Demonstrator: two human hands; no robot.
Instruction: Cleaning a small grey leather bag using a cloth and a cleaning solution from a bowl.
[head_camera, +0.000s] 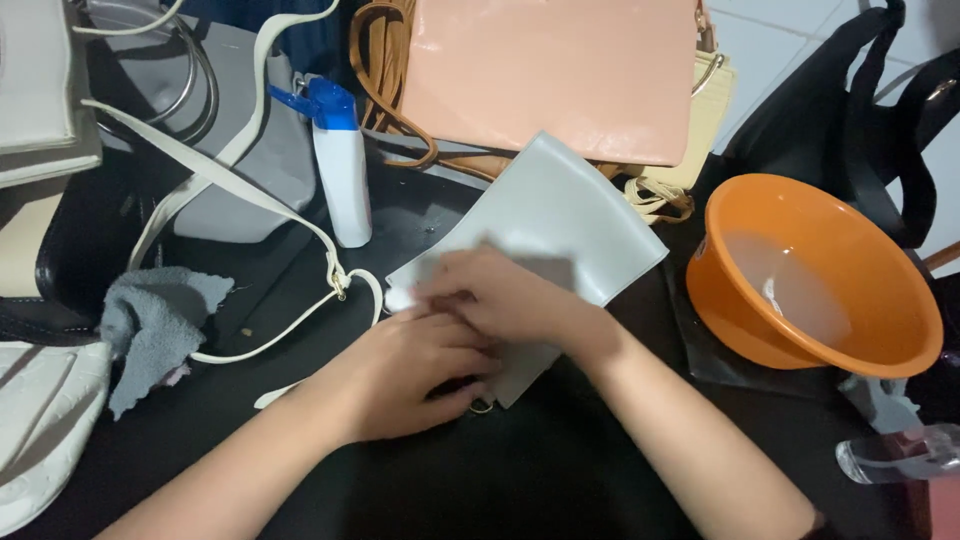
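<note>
A pale grey leather pouch (560, 215) lies on the black table in front of me. My right hand (505, 295) presses flat on its near left part, blurred, with a small white cloth or pad (400, 297) showing just under the fingertips. My left hand (415, 375) rests on the pouch's near edge, beside a small metal ring (482, 406). A cream strap (290, 215) with a metal clasp runs across the table to the left of the hands.
An orange basin (815, 275) with a little water stands at the right. A white spray bottle with a blue nozzle (340, 165) stands behind the pouch. A peach bag (555, 70), a grey rag (155, 320), white bags at left and black bags at right crowd the table.
</note>
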